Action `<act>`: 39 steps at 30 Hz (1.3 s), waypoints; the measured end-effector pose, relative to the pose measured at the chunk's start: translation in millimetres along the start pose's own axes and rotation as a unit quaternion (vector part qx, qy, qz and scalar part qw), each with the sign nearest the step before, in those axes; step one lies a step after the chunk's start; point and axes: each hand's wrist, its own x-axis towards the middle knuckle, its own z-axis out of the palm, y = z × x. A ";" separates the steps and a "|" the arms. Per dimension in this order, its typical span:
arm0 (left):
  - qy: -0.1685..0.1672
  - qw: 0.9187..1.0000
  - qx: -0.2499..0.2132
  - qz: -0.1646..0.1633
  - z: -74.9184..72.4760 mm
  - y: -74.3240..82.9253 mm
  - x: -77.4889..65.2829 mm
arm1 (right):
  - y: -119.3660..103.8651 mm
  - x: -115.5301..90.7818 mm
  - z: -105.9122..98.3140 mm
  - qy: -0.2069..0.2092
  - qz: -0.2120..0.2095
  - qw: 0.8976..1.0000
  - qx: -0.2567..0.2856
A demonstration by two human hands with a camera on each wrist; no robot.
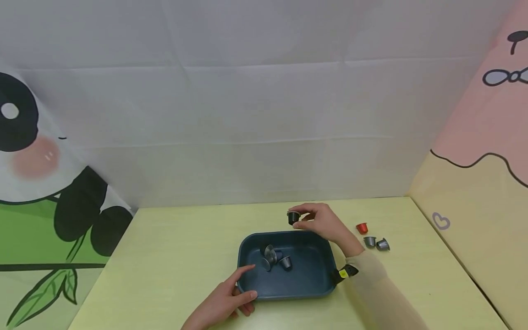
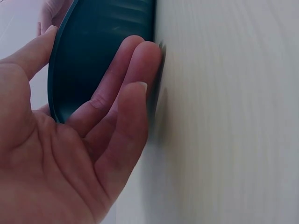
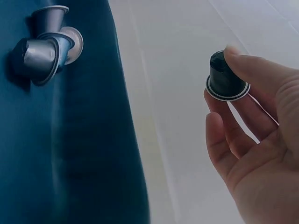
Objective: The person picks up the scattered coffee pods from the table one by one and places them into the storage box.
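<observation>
My right hand (image 1: 315, 219) pinches a black coffee capsule (image 1: 293, 217) between thumb and fingers, just beyond the tray's far rim. In the right wrist view the black capsule (image 3: 227, 79) has its wide rimmed end down. At the near left corner of the dark blue tray (image 1: 305, 286), my left hand (image 1: 224, 300) holds the rim. The left wrist view has the hand (image 2: 88, 121) with some fingers bent along the tray's outer wall (image 2: 105, 37). Several silvery capsules (image 1: 286, 262) lie clustered inside the tray, left of its middle.
Right of the tray, a red capsule (image 1: 362, 228) and two grey capsules (image 1: 369, 242) lie on the pale yellow table (image 1: 177, 256). A white sheet (image 1: 255, 105) rises behind the table. Printed panels stand at both sides, the pink and cream one (image 1: 474, 197) at the right.
</observation>
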 end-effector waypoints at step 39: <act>-0.007 1.000 0.002 -0.001 0.0 0.2 2.6 | 28.6 5.4 52.0 -0.178 -0.034 0.967 -0.178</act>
